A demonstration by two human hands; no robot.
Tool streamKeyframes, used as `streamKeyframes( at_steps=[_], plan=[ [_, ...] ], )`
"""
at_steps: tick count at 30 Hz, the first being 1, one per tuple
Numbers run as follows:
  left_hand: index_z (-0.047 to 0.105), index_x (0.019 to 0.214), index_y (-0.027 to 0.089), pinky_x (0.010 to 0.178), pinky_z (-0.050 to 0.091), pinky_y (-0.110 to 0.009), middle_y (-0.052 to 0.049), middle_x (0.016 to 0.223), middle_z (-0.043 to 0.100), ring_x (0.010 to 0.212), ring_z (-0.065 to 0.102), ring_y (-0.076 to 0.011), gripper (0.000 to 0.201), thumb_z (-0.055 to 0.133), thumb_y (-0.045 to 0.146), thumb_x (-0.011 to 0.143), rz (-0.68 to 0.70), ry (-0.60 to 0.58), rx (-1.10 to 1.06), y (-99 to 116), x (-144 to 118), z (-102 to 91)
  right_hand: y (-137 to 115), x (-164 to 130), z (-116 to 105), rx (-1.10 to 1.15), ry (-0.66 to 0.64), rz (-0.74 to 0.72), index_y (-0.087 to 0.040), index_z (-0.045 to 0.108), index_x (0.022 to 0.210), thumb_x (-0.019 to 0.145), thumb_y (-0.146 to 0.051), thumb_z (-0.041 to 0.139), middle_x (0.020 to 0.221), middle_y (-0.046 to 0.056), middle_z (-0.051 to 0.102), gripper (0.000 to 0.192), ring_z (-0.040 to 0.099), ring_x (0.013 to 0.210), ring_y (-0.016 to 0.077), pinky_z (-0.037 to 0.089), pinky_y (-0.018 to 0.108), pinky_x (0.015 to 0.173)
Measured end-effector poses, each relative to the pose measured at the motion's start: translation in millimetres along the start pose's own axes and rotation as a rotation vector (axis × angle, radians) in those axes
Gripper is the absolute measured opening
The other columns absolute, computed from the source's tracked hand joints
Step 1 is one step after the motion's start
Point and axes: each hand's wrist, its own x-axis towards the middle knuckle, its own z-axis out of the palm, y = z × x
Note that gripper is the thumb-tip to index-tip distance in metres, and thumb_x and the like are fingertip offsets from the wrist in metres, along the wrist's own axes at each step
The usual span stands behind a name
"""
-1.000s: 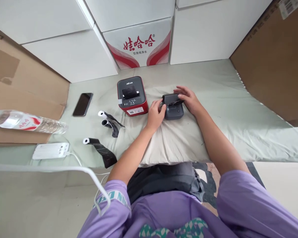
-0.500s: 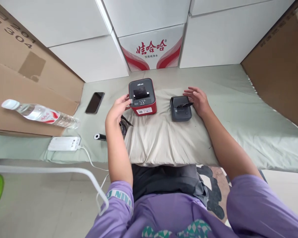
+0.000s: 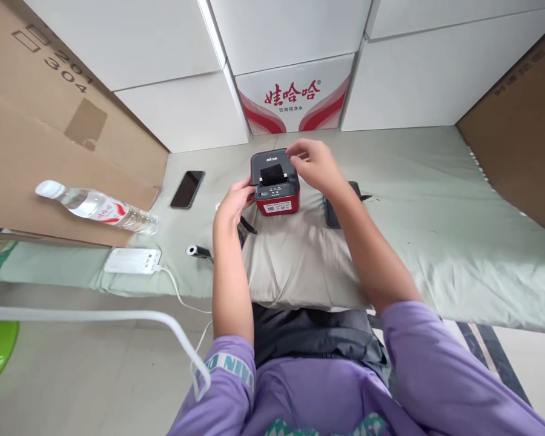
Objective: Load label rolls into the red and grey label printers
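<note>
A red and black label printer (image 3: pixel 279 204) stands on the cloth, with a dark strip (image 3: pixel 272 175) in the slot on its top. My left hand (image 3: pixel 234 206) grips the printer's front left side, fingers bent against its edge. Over the back right corner of the lid is my right hand (image 3: pixel 315 165), its fingers curved, with a gap between thumb and forefinger; whether the tips touch the lid I cannot tell. My right forearm partly hides a smaller dark printer (image 3: pixel 332 216). A black strip (image 3: pixel 366 197) sticks out to the right of it.
Left of me are a phone (image 3: pixel 188 189), a water bottle (image 3: pixel 97 208), a white power bank (image 3: pixel 132 261) with a cable, and a black roll (image 3: pixel 197 251). White cartons (image 3: pixel 295 94) line the back. Brown cardboard boxes (image 3: pixel 31 139) flank the left and right sides.
My right hand has moved left from the smaller printer to the lid of the red and black label printer. My left hand stays at that printer's left side. The view has shifted slightly.
</note>
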Motion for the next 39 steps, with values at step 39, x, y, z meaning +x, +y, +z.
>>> streamKeyframes(
  at_steps=[39],
  plan=[
    [0.064, 0.144, 0.017, 0.121, 0.044, -0.033, -0.015, 0.153, 0.065, 0.146, 0.059, -0.0230, 0.057, 0.032, 0.050, 0.111, 0.438, 0.575, 0.019, -54, -2, 60.8, 8, 23, 20, -0.247, -0.267, -0.011, -0.020, 0.087, 0.100, 0.089, -0.021, 0.070, 0.106, 0.010, 0.084, 0.020, 0.077, 0.106, 0.0313, 0.058, 0.050, 0.107]
  ],
)
